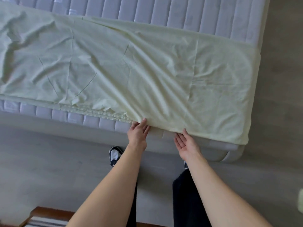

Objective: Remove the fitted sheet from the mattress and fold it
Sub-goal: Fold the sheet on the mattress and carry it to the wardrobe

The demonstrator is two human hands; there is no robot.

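Note:
A pale yellow-green fitted sheet (131, 68) lies in a wide band across the grey-lilac quilted mattress (188, 15). Its right end still wraps the mattress's near right corner, and its gathered elastic hem shows at the near edge. My left hand (138, 133) reaches to the sheet's near edge, fingers straight, fingertips at or just under the fabric. My right hand (186, 145) is palm up, fingers straight, its tips touching the sheet's hanging edge a little further right. Neither hand visibly grips the fabric.
I stand at the bed's long side on a grey floor (41, 153), one dark-and-white shoe (114, 155) beside the grey bed frame (229, 149). A wooden edge with a striped cloth (44, 218) lies at the bottom left. Something pale green (300, 200) shows at the right border.

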